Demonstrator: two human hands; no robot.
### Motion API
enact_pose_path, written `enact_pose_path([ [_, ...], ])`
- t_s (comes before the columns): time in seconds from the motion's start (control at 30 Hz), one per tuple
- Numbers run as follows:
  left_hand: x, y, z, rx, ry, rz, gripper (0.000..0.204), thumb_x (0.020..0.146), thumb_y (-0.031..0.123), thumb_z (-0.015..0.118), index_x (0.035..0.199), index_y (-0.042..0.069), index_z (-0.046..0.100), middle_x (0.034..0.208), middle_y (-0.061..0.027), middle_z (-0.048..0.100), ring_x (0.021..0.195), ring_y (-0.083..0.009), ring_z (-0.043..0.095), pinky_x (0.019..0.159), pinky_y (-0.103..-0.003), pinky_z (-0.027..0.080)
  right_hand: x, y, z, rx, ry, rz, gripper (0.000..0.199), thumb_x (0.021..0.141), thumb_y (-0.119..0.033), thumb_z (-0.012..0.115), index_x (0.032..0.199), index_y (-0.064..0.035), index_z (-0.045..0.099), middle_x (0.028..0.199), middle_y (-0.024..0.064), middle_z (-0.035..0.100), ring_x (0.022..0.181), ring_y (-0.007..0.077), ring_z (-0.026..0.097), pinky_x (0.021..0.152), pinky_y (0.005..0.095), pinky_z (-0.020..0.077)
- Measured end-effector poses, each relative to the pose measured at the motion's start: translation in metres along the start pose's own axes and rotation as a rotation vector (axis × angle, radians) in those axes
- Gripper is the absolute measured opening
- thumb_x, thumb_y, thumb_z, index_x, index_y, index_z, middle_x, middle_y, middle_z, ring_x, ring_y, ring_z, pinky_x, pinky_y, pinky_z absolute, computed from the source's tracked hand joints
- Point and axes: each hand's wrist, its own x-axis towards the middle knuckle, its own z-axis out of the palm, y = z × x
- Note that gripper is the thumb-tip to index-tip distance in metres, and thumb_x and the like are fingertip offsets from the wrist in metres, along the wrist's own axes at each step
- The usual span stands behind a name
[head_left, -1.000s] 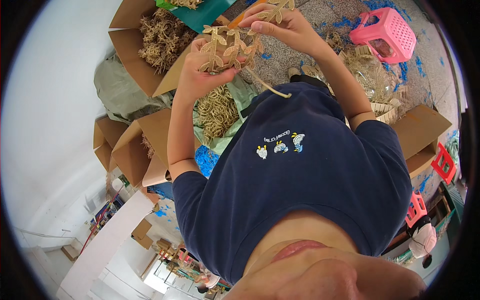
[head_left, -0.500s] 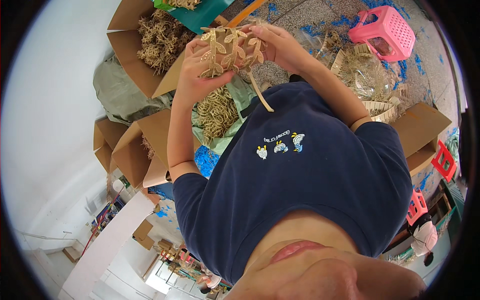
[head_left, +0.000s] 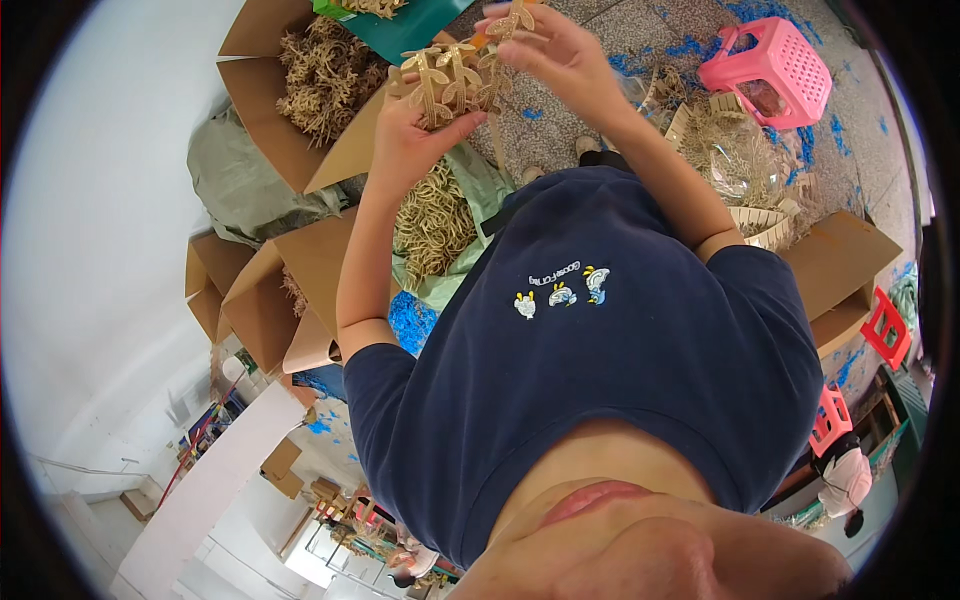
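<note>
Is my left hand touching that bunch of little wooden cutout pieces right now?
Touching. The head view shows the left hand wrapped around the bunch of wooden cutout pieces, thumb pressed across their lower ends.

Speckled grey floor [head_left: 640,40], perhaps blue-flecked; white wall [head_left: 90,250].

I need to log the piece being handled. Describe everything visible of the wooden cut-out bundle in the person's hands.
The wooden cut-out bundle is a cluster of thin, flat, pale tan pieces with branching, leaf-like tips, seemingly plywood. It is held up in front of the chest, tips fanning upward and outward. The left hand grips its lower part from below; the right hand pinches a piece at its upper right edge. Behind it lie cardboard boxes of similar pieces. How the pieces join cannot be made out.
</note>
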Motion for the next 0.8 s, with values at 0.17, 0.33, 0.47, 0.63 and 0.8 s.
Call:
enact_pose_path([
  [0.17,-0.002,-0.003,0.000,0.051,0.061,0.005,0.024,0.070,0.016,0.075,0.091,0.006,0.069,0.089,-0.0044,0.067,0.087,-0.0179,0.058,0.083,-0.033,0.042,0.000,-0.005,-0.018,-0.058,-0.063,-0.175,0.015,0.085,-0.011,0.063,0.095,-0.0008,0.067,0.107,0.0120,0.060,0.095,0.0181,0.057,0.078,0.0331,0.0481],
  [0.33,0.002,0.014,-0.005,0.269,0.021,0.260,0.017,0.073,0.007,0.072,0.089,0.002,0.067,0.090,-0.0048,0.066,0.087,-0.0161,0.058,0.076,-0.029,0.045,-0.002,-0.017,-0.014,-0.057,-0.036,-0.145,0.014,0.085,-0.010,0.062,0.093,0.0003,0.068,0.107,0.0125,0.060,0.091,0.0173,0.058,0.075,0.0328,0.0486],
  [0.47,0.000,0.024,-0.008,0.327,-0.011,0.237,0.020,0.069,0.011,0.074,0.087,0.006,0.067,0.091,-0.0042,0.066,0.094,-0.0202,0.055,0.085,-0.033,0.039,0.003,-0.010,-0.019,-0.146,-0.037,-0.184,0.014,0.084,-0.010,0.063,0.093,0.0004,0.068,0.105,0.0118,0.061,0.091,0.0167,0.058,0.074,0.0322,0.0487],
  [0.63,0.004,0.027,-0.009,0.436,0.064,0.465,0.023,0.066,0.020,0.076,0.085,0.010,0.068,0.081,-0.0004,0.067,0.080,-0.0173,0.061,0.093,-0.039,0.030,0.004,-0.009,-0.016,-0.246,-0.023,-0.159,0.014,0.083,-0.010,0.064,0.093,-0.0010,0.069,0.103,0.0100,0.063,0.088,0.0146,0.058,0.073,0.0300,0.0484],
  [0.8,0.006,0.029,-0.010,0.499,0.031,0.534,0.022,0.066,0.020,0.076,0.082,0.009,0.067,0.081,-0.0006,0.067,0.080,-0.0163,0.062,0.099,-0.042,0.028,0.003,-0.002,-0.018,-0.281,-0.029,-0.137,0.014,0.084,-0.010,0.064,0.094,-0.0015,0.069,0.098,0.0084,0.064,0.085,0.0140,0.059,0.071,0.0278,0.0480],
])
